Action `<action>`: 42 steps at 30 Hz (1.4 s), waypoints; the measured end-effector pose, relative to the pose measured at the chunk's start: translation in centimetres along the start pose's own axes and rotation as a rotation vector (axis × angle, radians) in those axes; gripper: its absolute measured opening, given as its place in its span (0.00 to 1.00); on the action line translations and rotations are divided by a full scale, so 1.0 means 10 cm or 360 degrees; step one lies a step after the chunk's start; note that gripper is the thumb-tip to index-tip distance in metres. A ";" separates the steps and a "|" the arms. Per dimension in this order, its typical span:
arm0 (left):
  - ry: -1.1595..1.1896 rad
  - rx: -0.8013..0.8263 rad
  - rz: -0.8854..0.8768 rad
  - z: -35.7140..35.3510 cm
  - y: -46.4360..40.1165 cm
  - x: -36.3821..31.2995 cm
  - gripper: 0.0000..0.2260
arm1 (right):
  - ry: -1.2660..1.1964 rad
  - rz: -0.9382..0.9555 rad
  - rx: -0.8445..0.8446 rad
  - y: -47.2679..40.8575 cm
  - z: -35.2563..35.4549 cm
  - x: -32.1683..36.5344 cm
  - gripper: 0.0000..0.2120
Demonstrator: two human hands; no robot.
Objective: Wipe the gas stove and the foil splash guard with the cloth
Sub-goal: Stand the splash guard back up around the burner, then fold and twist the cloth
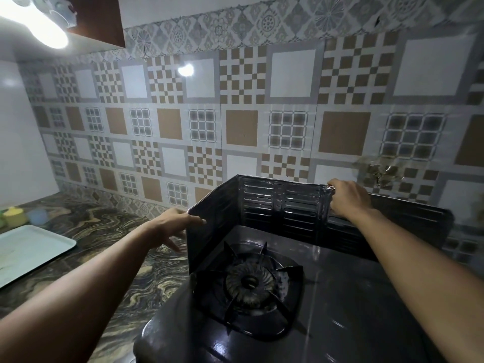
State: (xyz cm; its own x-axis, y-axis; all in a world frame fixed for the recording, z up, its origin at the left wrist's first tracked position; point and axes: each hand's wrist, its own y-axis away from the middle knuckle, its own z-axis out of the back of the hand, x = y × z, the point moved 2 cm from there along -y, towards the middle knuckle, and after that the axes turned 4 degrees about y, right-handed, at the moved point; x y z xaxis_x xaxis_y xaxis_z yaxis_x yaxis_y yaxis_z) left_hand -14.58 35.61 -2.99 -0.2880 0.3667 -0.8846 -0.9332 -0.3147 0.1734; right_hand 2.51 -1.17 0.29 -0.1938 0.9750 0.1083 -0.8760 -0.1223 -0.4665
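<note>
A black glass-top gas stove (340,297) stands on the marbled counter, with a burner and pan support (248,282) at its left. Around its back and left side stands a dark ribbed foil splash guard (277,205). My right hand (345,197) grips the guard's top edge at a fold, fingers curled over it. Beside the guard's left panel my left hand (175,224) has its fingers spread and straight; its thumb touches the panel's front edge. No cloth is in view.
A white tray (28,250) lies on the counter (104,244) at the left, with small yellow and blue containers (15,214) behind it. A patterned tiled wall (235,113) rises behind the stove. A lamp (39,22) glares at the top left.
</note>
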 end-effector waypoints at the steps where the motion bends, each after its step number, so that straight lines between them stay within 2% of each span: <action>1: -0.0020 0.0014 -0.0004 0.01 0.05 0.01 0.12 | -0.0044 -0.0012 0.0005 0.05 0.04 0.03 0.23; 5: -0.0093 0.0016 -0.0047 0.09 0.20 0.09 0.15 | -0.0235 0.0013 0.0010 0.29 0.19 0.21 0.21; 11: -0.0112 0.0054 -0.0034 0.21 0.37 0.33 0.20 | -0.0416 0.0131 0.0163 0.81 0.39 0.53 0.21; 16: 0.0083 0.0083 0.0031 0.27 0.58 0.60 0.10 | -0.0321 0.0203 0.0271 1.31 0.57 0.88 0.17; 18: 0.0053 0.0074 0.0036 0.28 0.69 0.78 0.10 | -0.0306 0.0210 0.0326 1.55 0.61 1.06 0.16; 23: -0.0201 0.0073 0.0155 0.34 0.97 1.37 0.07 | -0.0333 0.0202 0.0485 2.26 0.55 1.54 0.11; 27: -0.0532 0.0277 0.0228 0.29 1.24 1.89 0.07 | -0.0397 0.0232 0.0637 2.92 0.49 1.90 0.05; 33: -0.0763 0.0540 0.0027 0.02 1.66 2.44 0.11 | -0.0426 0.0207 0.0979 3.87 0.08 2.34 0.05; 37: -0.0773 0.0436 -0.0086 -0.14 1.76 2.75 0.13 | -0.0288 -0.0010 0.1166 4.39 -0.33 2.47 0.07; 42: -0.0779 0.0299 -0.0139 -0.20 1.84 2.84 0.10 | -0.0257 -0.0367 0.1197 4.76 -0.60 2.49 0.12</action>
State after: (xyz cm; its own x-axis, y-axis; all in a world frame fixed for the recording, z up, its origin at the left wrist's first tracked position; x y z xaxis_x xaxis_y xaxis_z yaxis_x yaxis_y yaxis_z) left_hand -39.55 38.45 -25.80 -0.2324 0.7643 -0.6016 -0.9676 -0.1190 0.2225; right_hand -41.37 18.44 -24.53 0.0175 0.9591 0.2826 -0.9535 -0.0690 0.2933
